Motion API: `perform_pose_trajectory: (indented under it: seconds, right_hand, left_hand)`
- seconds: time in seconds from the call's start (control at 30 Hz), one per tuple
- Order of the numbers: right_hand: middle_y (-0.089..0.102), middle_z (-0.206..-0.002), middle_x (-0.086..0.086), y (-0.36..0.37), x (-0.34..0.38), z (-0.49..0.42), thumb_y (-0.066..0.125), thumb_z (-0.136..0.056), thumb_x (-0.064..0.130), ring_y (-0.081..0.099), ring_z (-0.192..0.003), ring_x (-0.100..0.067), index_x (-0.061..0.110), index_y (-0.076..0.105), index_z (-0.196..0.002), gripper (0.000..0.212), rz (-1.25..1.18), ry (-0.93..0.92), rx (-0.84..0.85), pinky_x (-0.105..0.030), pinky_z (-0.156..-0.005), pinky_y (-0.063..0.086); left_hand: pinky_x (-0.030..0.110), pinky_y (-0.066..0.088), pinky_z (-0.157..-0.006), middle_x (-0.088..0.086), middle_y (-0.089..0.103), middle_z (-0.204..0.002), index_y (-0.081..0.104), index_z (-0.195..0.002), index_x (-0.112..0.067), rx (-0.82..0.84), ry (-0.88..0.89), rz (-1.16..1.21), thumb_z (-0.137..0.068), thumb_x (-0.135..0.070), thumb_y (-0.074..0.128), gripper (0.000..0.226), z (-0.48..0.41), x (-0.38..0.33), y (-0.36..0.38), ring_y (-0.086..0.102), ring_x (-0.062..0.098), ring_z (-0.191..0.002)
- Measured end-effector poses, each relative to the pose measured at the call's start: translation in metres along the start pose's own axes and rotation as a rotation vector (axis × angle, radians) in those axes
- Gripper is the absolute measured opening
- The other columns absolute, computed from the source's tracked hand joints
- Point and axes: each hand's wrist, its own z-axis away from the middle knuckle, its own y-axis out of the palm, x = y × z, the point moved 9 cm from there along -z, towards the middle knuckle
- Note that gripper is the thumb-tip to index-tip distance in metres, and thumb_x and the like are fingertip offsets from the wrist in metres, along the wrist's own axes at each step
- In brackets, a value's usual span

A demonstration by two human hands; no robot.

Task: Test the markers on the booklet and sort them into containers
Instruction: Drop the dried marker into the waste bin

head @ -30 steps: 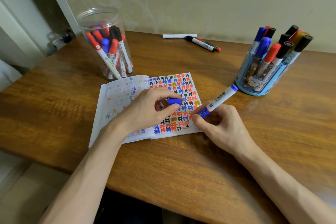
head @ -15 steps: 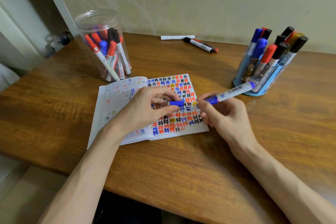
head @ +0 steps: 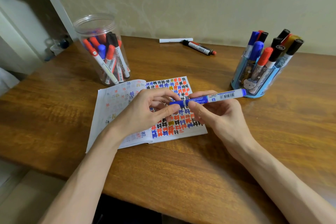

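A blue marker (head: pixel 218 96) lies level in the air above the open booklet (head: pixel 116 107), whose right page is full of coloured marks. My right hand (head: pixel 216 114) pinches its barrel near the cap end. My left hand (head: pixel 145 112) pinches the blue cap (head: pixel 177 103), which sits on the marker's tip. A clear plastic jar (head: pixel 101 49) with several markers stands at the back left. A blue pen holder (head: pixel 258 85) with several markers stands at the right.
A black marker and a red-capped marker (head: pixel 199 47) lie side by side near the wall with a white paper strip (head: pixel 175 40) beside them. The wooden table's front edge (head: pixel 163 203) runs just below my forearms. A white shelf unit (head: pixel 27 23) stands at the left.
My right hand lifted the marker off the page and turned it level. My left hand brought the cap to its tip; cap and marker are now joined.
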Motion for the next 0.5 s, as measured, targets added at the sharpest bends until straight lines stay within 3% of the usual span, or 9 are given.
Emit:
perform_pose_trajectory:
  seconds: [0.2, 0.4, 0.5]
  right_hand:
    - [0.075, -0.085, -0.013, 0.0025, -0.0051, -0.0031, 0.066, -0.095, 0.040, 0.071, -0.079, -0.021, 0.010, 0.079, -0.110, 0.036, -0.103, 0.030, -0.024, -0.033, -0.074, 0.054]
    - [0.077, -0.086, -0.011, 0.0048, -0.0027, 0.0006, 0.065, -0.101, 0.025, 0.071, -0.079, -0.019, 0.012, 0.080, -0.107, 0.021, -0.049, -0.035, -0.013, -0.032, -0.084, 0.061]
    - [0.079, -0.086, -0.006, 0.0051, -0.0038, 0.0025, 0.066, -0.101, 0.022, 0.075, -0.083, -0.014, 0.015, 0.079, -0.112, 0.019, -0.047, -0.053, -0.038, -0.025, -0.083, 0.059]
  left_hand:
    - [0.024, 0.059, -0.073, -0.005, 0.077, -0.091, 0.072, -0.120, -0.024, -0.015, -0.028, 0.007, -0.092, -0.031, 0.068, 0.028, 0.0014, 0.0050, -0.0016, 0.074, 0.016, -0.076]
    - [0.020, 0.057, -0.069, -0.007, 0.076, -0.087, 0.070, -0.114, -0.035, -0.059, -0.009, -0.070, -0.091, -0.035, 0.063, 0.024, 0.0005, 0.0032, 0.0006, 0.071, 0.011, -0.078]
    - [0.022, 0.058, -0.069, -0.008, 0.076, -0.090, 0.070, -0.117, -0.032, -0.096, 0.018, -0.109, -0.090, -0.038, 0.062, 0.030, 0.0000, 0.0000, -0.0006, 0.070, 0.010, -0.080]
